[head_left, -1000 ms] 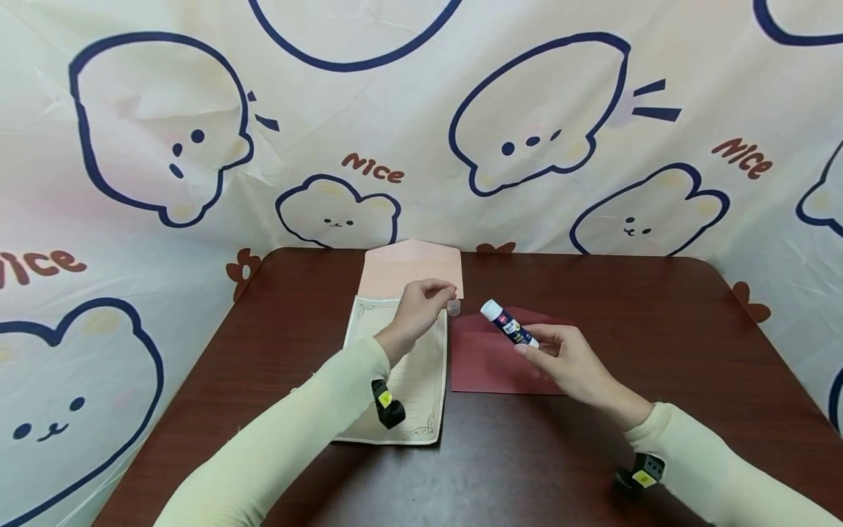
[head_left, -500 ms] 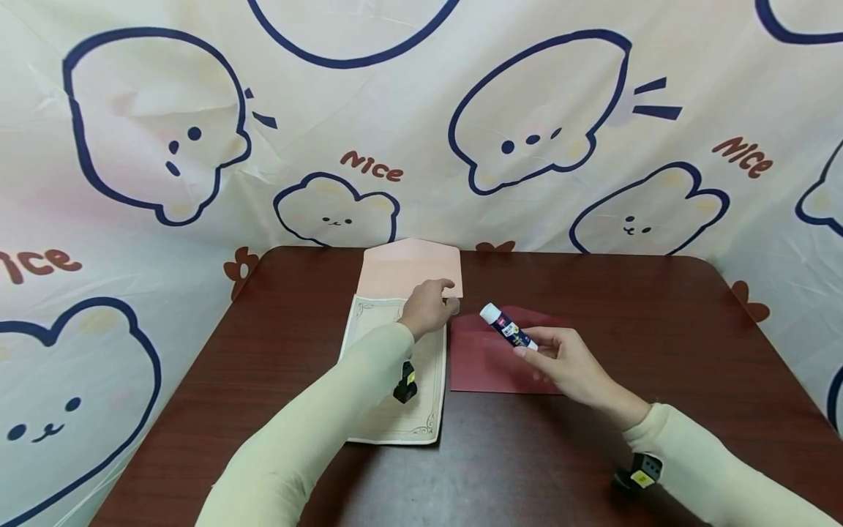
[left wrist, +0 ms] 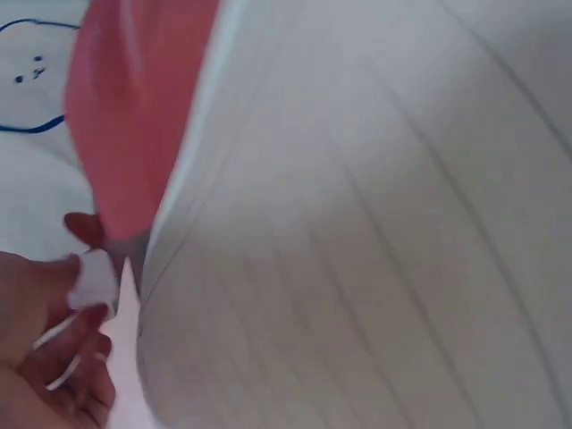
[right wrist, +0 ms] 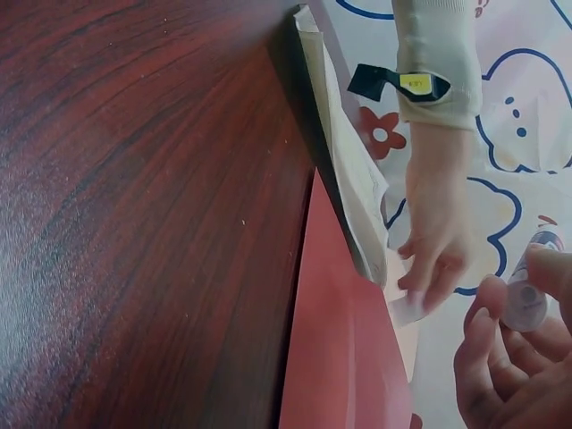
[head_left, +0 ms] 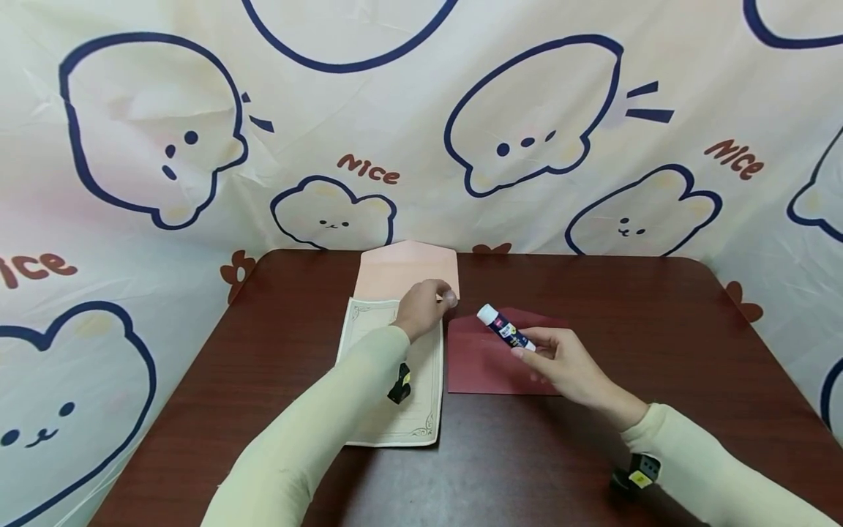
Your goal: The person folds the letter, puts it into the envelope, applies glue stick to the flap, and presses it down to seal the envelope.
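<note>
In the head view my left hand (head_left: pixel 418 310) is above the top right part of a cream letter sheet (head_left: pixel 426 388). Its thumb and fingers pinch a small translucent whitish cap (left wrist: pixel 95 282), seen best in the left wrist view. My right hand (head_left: pixel 571 363) holds a glue stick (head_left: pixel 508 331) with a dark blue label, tilted so its white end points up and left. That hand is over a dark red envelope (head_left: pixel 484 369). Fingers and thumb curl round the lower end of the glue stick in the right wrist view.
A pale pink envelope (head_left: pixel 405 271) with its flap up lies at the back edge of the brown table (head_left: pixel 658 322), just behind the cream sheet. The red envelope lies close to the sheet's right side. A printed cloth (head_left: pixel 421 110) hangs behind the table.
My left hand has turned over and its forearm has swung right, bringing the cap down beside the pink envelope's lower right corner. My right hand and the glue stick have stayed nearly still.
</note>
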A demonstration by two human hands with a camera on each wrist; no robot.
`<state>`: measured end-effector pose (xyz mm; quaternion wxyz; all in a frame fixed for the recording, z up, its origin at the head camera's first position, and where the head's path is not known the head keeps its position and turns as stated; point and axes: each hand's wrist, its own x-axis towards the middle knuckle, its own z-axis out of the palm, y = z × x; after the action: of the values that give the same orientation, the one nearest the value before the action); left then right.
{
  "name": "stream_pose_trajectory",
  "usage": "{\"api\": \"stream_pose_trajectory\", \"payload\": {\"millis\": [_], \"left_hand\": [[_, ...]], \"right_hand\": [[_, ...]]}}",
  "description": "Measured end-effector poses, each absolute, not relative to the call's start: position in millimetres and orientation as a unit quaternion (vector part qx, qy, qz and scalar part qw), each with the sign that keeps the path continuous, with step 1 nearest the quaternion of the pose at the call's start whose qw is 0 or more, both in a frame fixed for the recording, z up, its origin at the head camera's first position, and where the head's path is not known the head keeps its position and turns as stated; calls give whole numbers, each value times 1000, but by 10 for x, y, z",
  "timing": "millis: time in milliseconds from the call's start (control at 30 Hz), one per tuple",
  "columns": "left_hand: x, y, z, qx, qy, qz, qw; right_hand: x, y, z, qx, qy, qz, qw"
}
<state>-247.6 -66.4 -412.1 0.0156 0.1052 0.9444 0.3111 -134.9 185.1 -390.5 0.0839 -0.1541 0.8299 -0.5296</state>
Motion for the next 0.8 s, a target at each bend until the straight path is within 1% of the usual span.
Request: {"api": "stream_pose_trajectory", "payload": {"millis": [200,433,800], "left_hand": [[-2367,-742,-3976,140,891,432,7],[-2155,-683,-3818,148,828,541,23],[-1846,-532,-3669,176,773,608,45]], "right_hand": [[-1360,1871,-3907,-160,829,-531,74],[-1354,1861,-3897,-180,823,-535,70],[-1312,1858,-3824,-208,818,-533,61]]}}
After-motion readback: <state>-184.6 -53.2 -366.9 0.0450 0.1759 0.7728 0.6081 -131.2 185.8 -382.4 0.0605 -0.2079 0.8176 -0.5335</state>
